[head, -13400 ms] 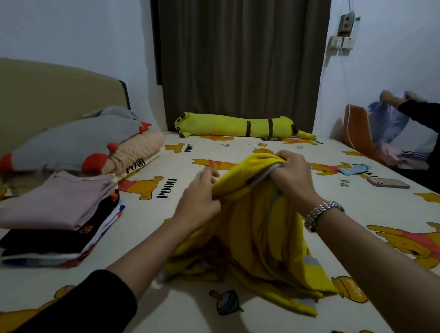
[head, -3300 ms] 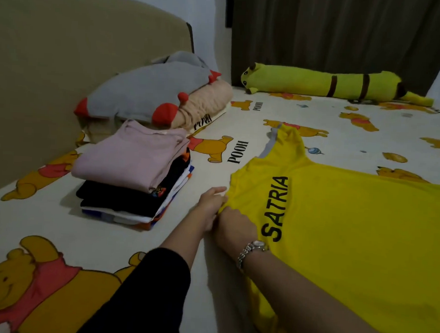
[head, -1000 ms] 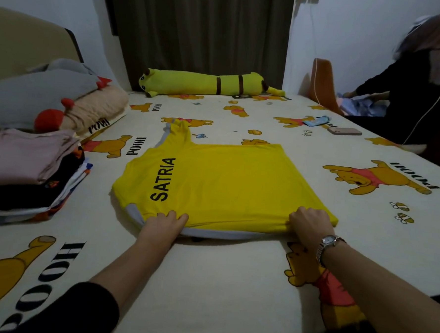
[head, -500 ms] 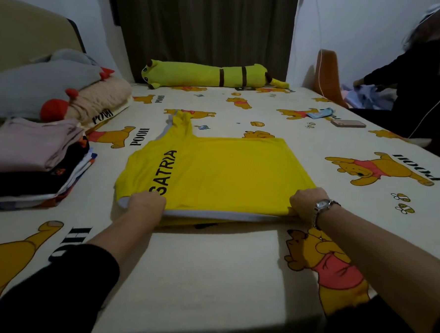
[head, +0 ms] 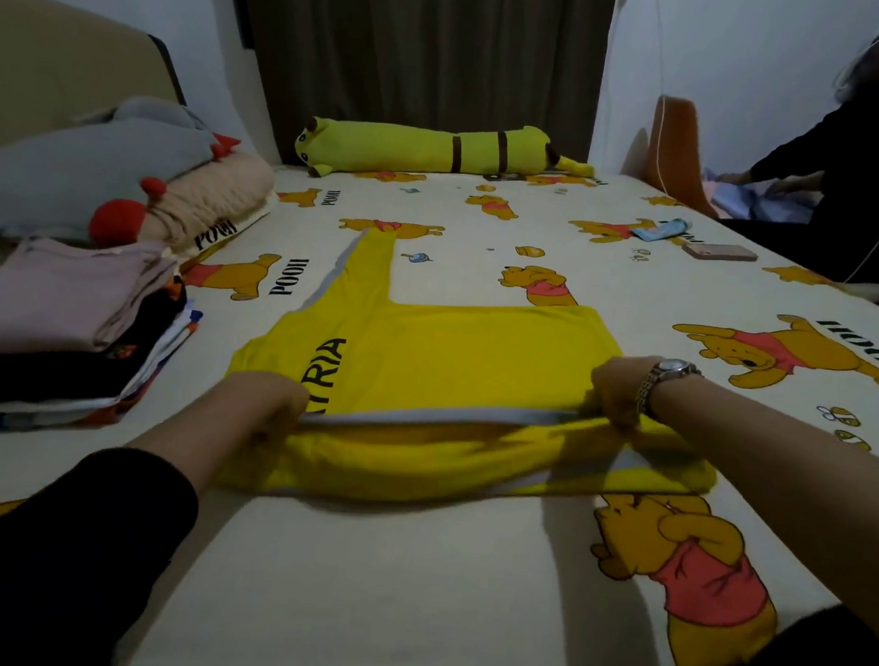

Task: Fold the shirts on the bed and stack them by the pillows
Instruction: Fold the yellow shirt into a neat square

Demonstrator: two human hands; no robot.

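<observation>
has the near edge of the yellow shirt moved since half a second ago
Yes. Both hands, left hand and right hand, have lifted the yellow shirt edge off the bedsheet and carried it toward the far sleeve, covering part of the lettering.

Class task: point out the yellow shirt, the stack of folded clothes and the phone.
yellow shirt (head: 456, 354), head view, upper layer.
stack of folded clothes (head: 64, 299), head view, pink top garment.
phone (head: 719, 251), head view, its back.

The shirt (head: 456, 364) bears black capitals, of which "RIA" shows whole; the letters before it are partly hidden by the left hand (head: 268, 404). The sheet (head: 413, 563) carries "POOH" printed in black beside its bears, several times over.
</observation>
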